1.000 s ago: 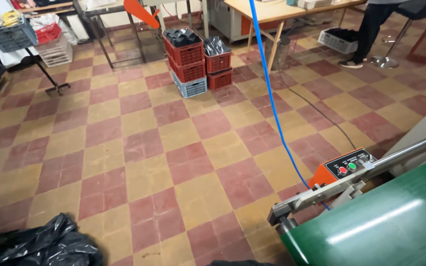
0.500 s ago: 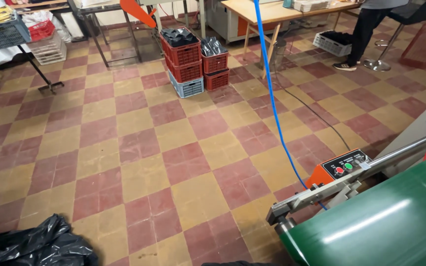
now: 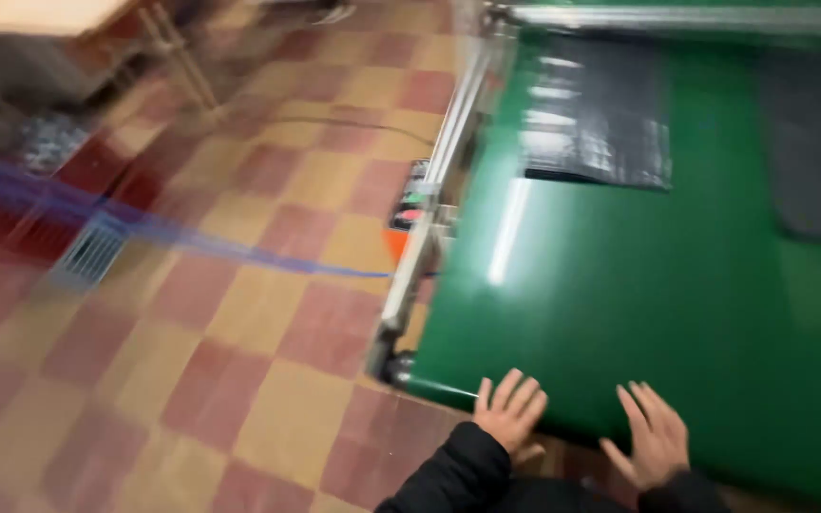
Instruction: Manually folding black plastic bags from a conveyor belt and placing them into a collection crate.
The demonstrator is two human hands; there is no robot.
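Note:
A green conveyor belt (image 3: 639,285) fills the right half of the head view. My left hand (image 3: 508,410) rests flat on its near edge, fingers spread, holding nothing. My right hand (image 3: 655,439) lies flat on the belt close beside it, also empty. Both arms wear black sleeves. A flat black plastic bag (image 3: 596,109) lies on the belt farther away, and a second dark sheet (image 3: 814,142) lies at the far right. The picture is blurred by motion.
A metal side rail (image 3: 439,199) runs along the belt's left edge with an orange control box (image 3: 410,214) with buttons. A blue cable (image 3: 192,242) crosses the red and yellow tiled floor. A wooden table (image 3: 68,38) stands at the far left.
The view has swung right onto the belt. Both my hands have come into view and now lie on the belt's near edge. The stacked crates have left the clear view.

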